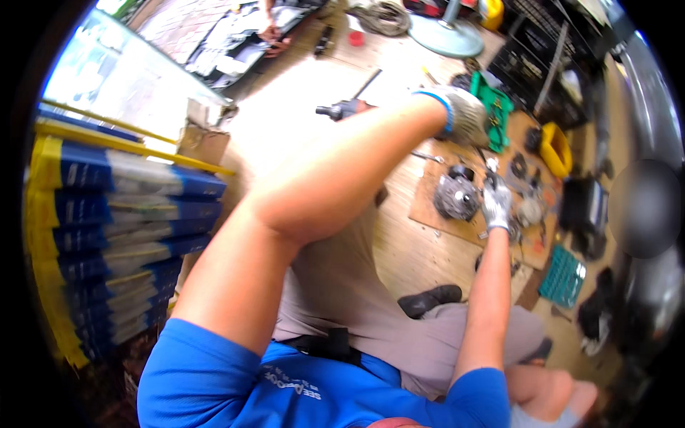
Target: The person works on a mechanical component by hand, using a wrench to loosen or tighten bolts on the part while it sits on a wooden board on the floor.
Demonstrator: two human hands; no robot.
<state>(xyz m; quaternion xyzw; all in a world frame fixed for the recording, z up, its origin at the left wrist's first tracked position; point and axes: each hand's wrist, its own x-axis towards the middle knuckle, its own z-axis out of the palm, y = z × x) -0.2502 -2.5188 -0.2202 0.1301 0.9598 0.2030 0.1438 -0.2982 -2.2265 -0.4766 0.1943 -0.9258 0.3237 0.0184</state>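
My left hand (467, 118), in a pale work glove with a blue cuff, reaches across to the edge of a green plastic tray (492, 107). Its fingers are bent downward and closed, and what they grip is hidden. Just below it, my right hand (497, 207) wears a similar glove. Its fingers are pinched together near a small dark piece too blurred to name. A round, grey metal housing (457, 198) sits beside my right hand on a brown board (426, 203). Several loose metal parts (529, 210) lie on the hand's other side.
A yellow container (555, 150) and a teal ribbed tray (562, 277) flank the board. Black crates (531, 64) stand at the far right. A dark power tool (342, 109) lies behind my left forearm. Blue boxes (135, 214) are stacked at left. Another person's hands (271, 36) show far off.
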